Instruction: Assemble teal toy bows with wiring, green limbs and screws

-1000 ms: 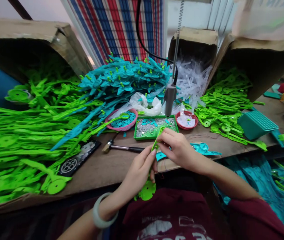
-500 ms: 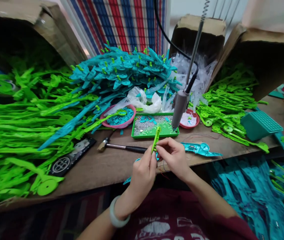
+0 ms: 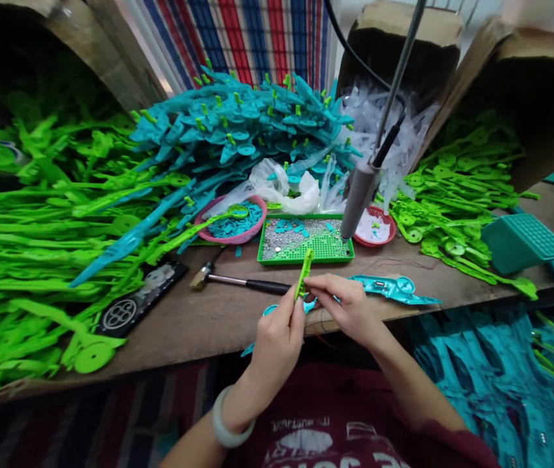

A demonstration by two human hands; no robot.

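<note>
My left hand (image 3: 277,338) and my right hand (image 3: 347,307) meet at the front edge of the wooden bench (image 3: 199,318). Both pinch one bright green plastic part (image 3: 304,273), whose tip stands up between the fingers. A teal plastic part (image 3: 388,287) lies just right of my right hand. A hammer (image 3: 238,281) lies on the bench just beyond my left hand. Behind the hands sits a green tray (image 3: 306,241) of small metal pieces. A grey hanging tool (image 3: 360,192) dangles over the tray's right end.
Heaps of green parts (image 3: 37,260) cover the left; a teal heap (image 3: 242,130) lies behind. A pink bowl (image 3: 232,224), a red bowl (image 3: 374,227), more green parts (image 3: 452,195) and a teal basket (image 3: 525,240) stand at the right. Cardboard boxes line the back.
The green part's round disc end, hanging below my left hand a second ago, is out of sight. The view has tipped forward and the hanging tool has swung right.
</note>
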